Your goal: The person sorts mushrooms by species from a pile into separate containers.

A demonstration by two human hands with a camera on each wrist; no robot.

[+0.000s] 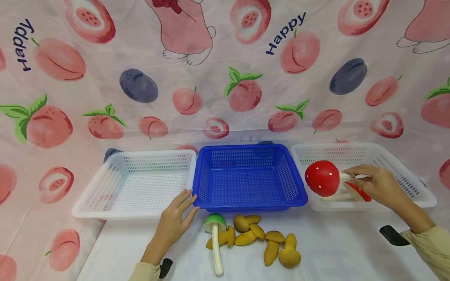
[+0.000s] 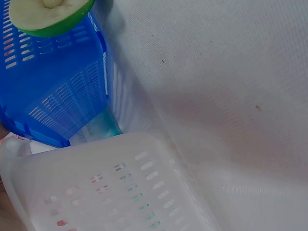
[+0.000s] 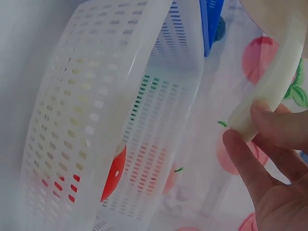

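Note:
My right hand (image 1: 381,183) pinches the pale stem (image 3: 269,82) of a red toy mushroom (image 1: 321,178) with white dots, held over the right white basket (image 1: 418,199). Beneath that hand, another red mushroom (image 1: 360,193) lies in the same basket. My left hand (image 1: 174,218) has its fingers extended at the adjoining corners of the left white basket (image 1: 105,214) and the blue basket (image 1: 249,205). Just right of this hand lies a green-capped mushroom (image 1: 215,222) with a long white stem. In the left wrist view, only bits of the left hand show at the edge.
Several brown mushrooms (image 1: 270,253) lie on the white tabletop (image 1: 327,253) in front of the blue basket. The three baskets stand side by side. Behind them hangs a pink cloth (image 1: 211,78) printed with peaches.

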